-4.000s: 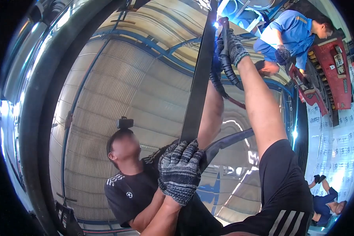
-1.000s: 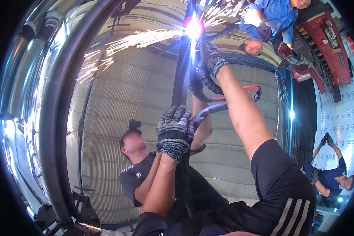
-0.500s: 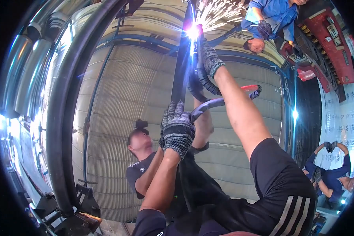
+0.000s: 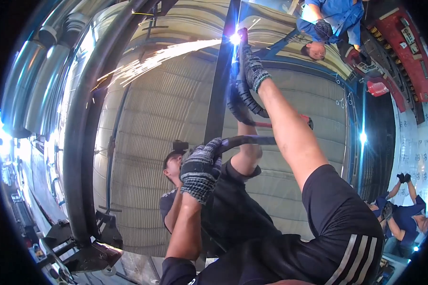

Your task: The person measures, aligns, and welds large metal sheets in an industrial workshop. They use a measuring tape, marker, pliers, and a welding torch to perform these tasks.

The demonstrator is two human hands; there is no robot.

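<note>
My right hand, in a grey-and-black knitted glove, grips a cutting torch with a black ribbed hose behind it. A bright arc burns at its tip, against the edge of a long dark metal strip. The strip lies across a mirror-like metal sheet. My left hand, gloved alike, is at the strip's near part, fingers curled around a dark cable that runs right, under my right forearm. The palm side of my left hand is hidden.
Sparks spray leftward over the sheet. A thick dark tube frame borders the left, with shiny cylinders beyond. A person in blue is at the upper right near red equipment; another person is at lower right. The sheet reflects me.
The spark spray has swung from upper right to left. My left hand has moved slightly down and left, its fingers more curled, with the cable now straighter. The torch tip has barely shifted.
</note>
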